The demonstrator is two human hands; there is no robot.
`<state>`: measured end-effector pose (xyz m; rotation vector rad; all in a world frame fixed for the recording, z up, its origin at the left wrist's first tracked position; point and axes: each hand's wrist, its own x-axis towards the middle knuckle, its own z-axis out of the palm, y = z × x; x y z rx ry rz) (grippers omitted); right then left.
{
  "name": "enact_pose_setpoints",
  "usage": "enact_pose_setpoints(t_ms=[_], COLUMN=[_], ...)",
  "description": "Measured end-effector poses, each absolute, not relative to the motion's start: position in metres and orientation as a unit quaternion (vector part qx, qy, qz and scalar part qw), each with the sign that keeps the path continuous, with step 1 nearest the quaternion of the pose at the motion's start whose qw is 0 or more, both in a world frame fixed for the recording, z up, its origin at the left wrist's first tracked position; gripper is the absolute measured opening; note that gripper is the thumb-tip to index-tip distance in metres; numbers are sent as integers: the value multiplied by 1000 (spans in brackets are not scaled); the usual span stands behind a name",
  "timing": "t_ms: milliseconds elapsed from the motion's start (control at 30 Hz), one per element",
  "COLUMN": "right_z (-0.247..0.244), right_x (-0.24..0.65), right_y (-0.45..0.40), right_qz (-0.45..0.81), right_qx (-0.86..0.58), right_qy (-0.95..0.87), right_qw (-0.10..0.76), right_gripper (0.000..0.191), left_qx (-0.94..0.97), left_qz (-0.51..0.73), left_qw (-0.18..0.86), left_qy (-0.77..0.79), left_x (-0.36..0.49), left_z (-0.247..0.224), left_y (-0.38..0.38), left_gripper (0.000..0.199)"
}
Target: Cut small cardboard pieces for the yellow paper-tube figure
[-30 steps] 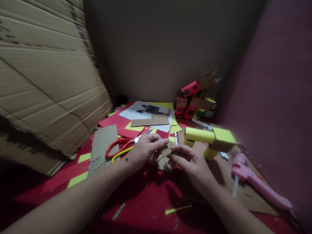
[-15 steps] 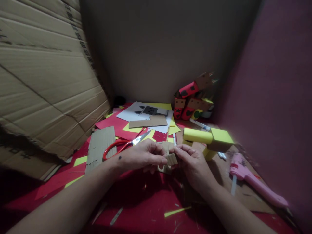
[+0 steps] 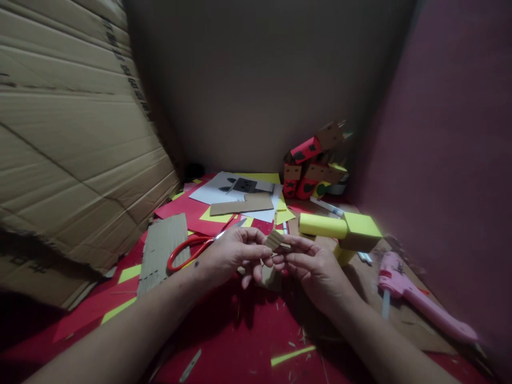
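Note:
A small corrugated cardboard piece is raised between my two hands above the red table. My left hand pinches its left side between thumb and forefinger, the lower fingers loosely curled. From the other side, the fingertips of my right hand close on its right edge, where a thin cardboard edge shows; whether that is a second piece I cannot tell. Another cardboard scrap lies below, partly covered by my fingers. Red-handled scissors rest beside my left wrist, their blades partly behind that hand.
Right of my hands stands a yellow paper-covered figure, with a pink glue gun beyond it. Red decorated tubes are stacked at the back. Cardboard, an L-shaped strip and a printed sheet lie around. Large cardboard rises left.
The small cardboard piece has been turned and lifted slightly, so its ribbed face now tilts upward. My left hand's lower fingers have loosened, and the scrap underneath shows more.

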<state>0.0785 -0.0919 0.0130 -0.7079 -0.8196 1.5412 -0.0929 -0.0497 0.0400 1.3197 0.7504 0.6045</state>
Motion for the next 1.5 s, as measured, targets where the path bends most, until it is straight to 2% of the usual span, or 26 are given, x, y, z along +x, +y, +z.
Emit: enact_pose_setpoints(t_ms=[267,633,967,1200,1500], right_z=[9,3,8,11,8], right_x=[82,80,78,76,77], right_y=[-90,-89,-93,-96,-94], right_qz=[656,613,635,619,585], right_qx=[-346,-371,-352,-369,-382], right_qy=[-345,-340,-362,-368,-402], right_qw=[575,610,585,588,592], right_gripper=[23,22,23,31,19], left_qx=[636,655,675,666,654], left_qz=[285,296,280,280,285], left_qw=[631,574,584,592,598], left_qy=[339,392,354,357,366], left_x=[-91,-89,-86,-87,-87], left_z=[43,43,41,37,39], left_y=[-53,-56,-56,-54,-55], left_gripper=[18,18,23,21,15])
